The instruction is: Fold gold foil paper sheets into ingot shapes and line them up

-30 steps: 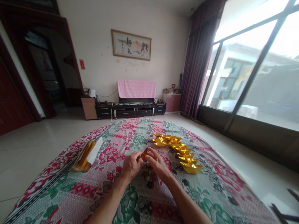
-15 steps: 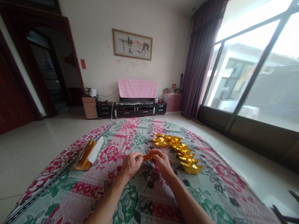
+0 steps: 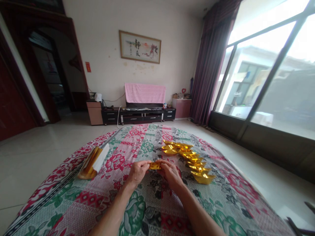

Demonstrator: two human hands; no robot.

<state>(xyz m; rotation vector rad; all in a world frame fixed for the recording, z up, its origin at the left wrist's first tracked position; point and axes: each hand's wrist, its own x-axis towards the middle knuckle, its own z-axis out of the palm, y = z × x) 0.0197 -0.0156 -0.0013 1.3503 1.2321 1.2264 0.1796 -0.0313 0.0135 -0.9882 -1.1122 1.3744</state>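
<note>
Between my hands, above the flowered cloth [image 3: 137, 147], is a small folded piece of gold foil paper [image 3: 155, 166]. My left hand [image 3: 138, 172] pinches its left end with closed fingers. At the right end, my right hand [image 3: 170, 171] grips it the same way. Several boat-shaped gold paper ingots [image 3: 203, 178] lie in a slanting row to the right of my right hand. Farther left of my left hand rests a stack of gold and white paper sheets [image 3: 93, 162], partly in a clear wrapper.
A low black cabinet [image 3: 142, 118] stands by the far wall, with a pink cloth [image 3: 145, 93] draped over something on it. Purple curtains [image 3: 205, 72] and a large window [image 3: 258, 75] are on the right. A dark doorway [image 3: 52, 72] opens at left.
The folded gold paper has turned, so more of its shiny face shows between my fingers. Both hands have shifted only slightly and still grip it; the ingots and paper stack stay put.
</note>
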